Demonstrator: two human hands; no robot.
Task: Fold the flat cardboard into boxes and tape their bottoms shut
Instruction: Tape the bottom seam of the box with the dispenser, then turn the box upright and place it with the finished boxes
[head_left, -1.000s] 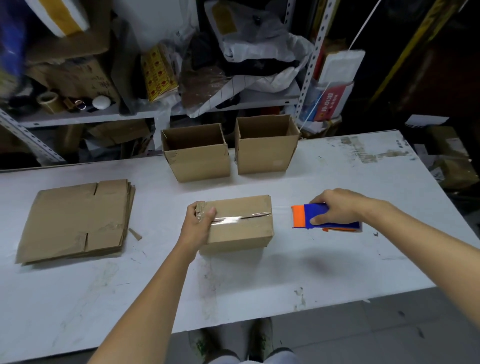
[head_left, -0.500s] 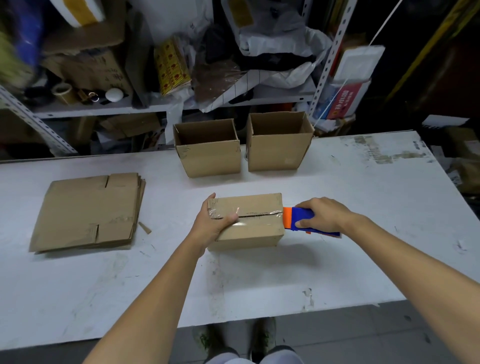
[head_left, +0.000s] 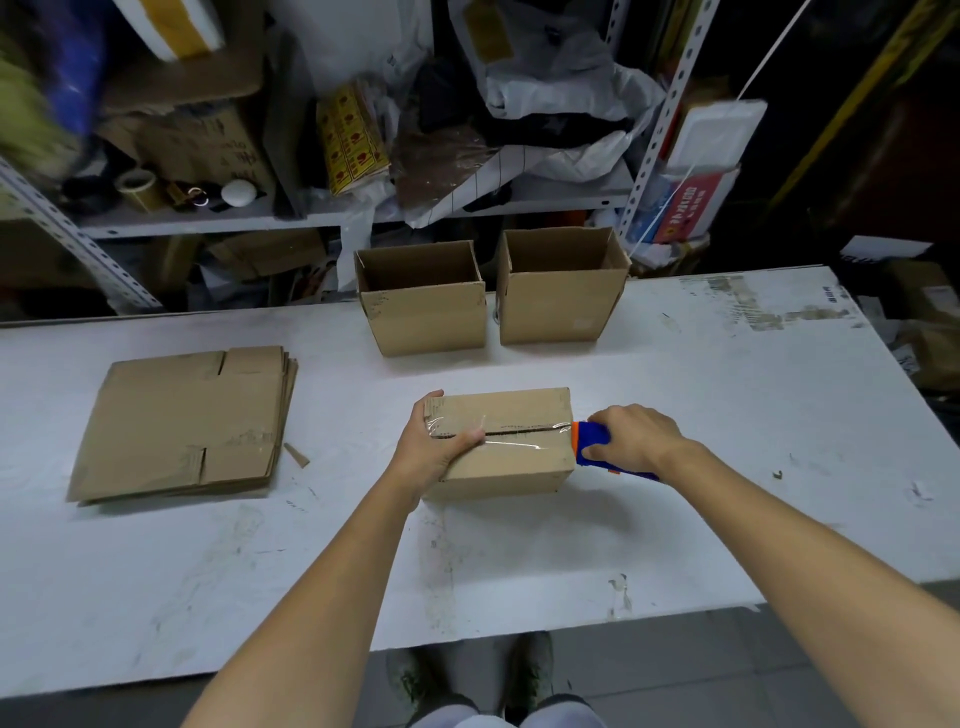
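The left hand (head_left: 431, 452) grips the left end of a closed box (head_left: 511, 462) that sits in the middle of the table (head_left: 727, 415). Its fingers curl over the box's far edge. The thumb lies flat on top and presses a strip of clear tape (head_left: 519, 435) onto the seam between the two flaps. From under that thumb the tape runs across the top to the box's right edge.

At that edge the right hand (head_left: 636, 439) holds a blue and orange tape dispenser (head_left: 589, 441), with its fingers wrapped tightly round the body. The dispenser's orange end touches the box's upper right edge.

Beyond the fingers of both hands, near the far edge of the table, two open boxes (head_left: 423, 317) stand upright side by side with a narrow gap between them. Well to the left of the left hand's fingers lies a stack of flat cardboard (head_left: 182, 421). A small cardboard scrap (head_left: 296, 456) lies just beside the stack's right edge. Behind the table is a cluttered shelf (head_left: 208, 224).
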